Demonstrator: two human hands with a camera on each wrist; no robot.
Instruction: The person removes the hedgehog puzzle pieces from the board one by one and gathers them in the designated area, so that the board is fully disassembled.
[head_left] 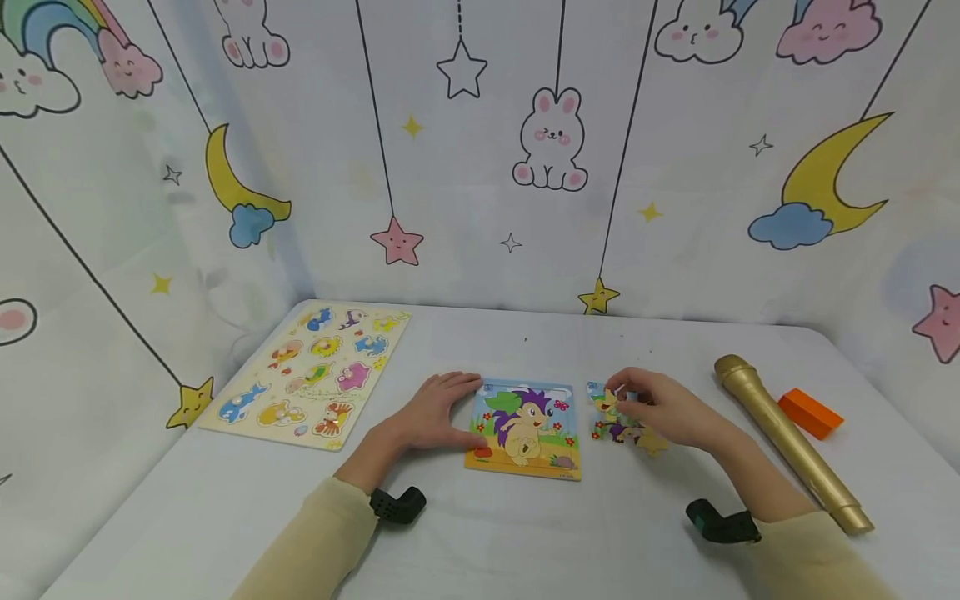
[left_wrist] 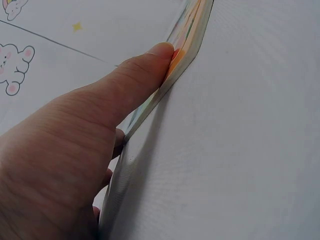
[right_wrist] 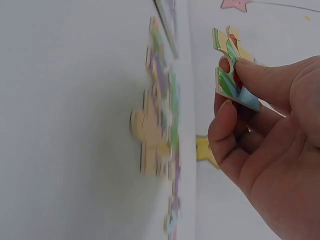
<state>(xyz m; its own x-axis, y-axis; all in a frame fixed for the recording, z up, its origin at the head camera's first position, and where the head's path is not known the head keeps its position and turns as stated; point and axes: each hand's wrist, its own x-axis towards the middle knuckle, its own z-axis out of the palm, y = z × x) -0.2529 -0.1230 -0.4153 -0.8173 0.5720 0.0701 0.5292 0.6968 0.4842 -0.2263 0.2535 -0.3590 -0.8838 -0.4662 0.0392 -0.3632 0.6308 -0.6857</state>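
Cream sleeves [head_left: 318, 542] are seen along the bottom of the frame. At center, the hedgehog board [head_left: 525, 425] is touched, seemingly just steadied, by the relaxed left hand [head_left: 426, 414]. Right of it, a puzzle piece [right_wrist: 227, 84] is pinched by the right hand [head_left: 663, 408] near loose pieces [head_left: 619, 432]. Pieces are apparently being picked out; turning and careful alignment seem needed next.

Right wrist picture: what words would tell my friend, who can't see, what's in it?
A right hand pinches at least one colourful puzzle piece. More puzzle pieces lie blurred on a white table, which looks tipped sideways here. Behind are a yellow star and a pink star on a pale backdrop.
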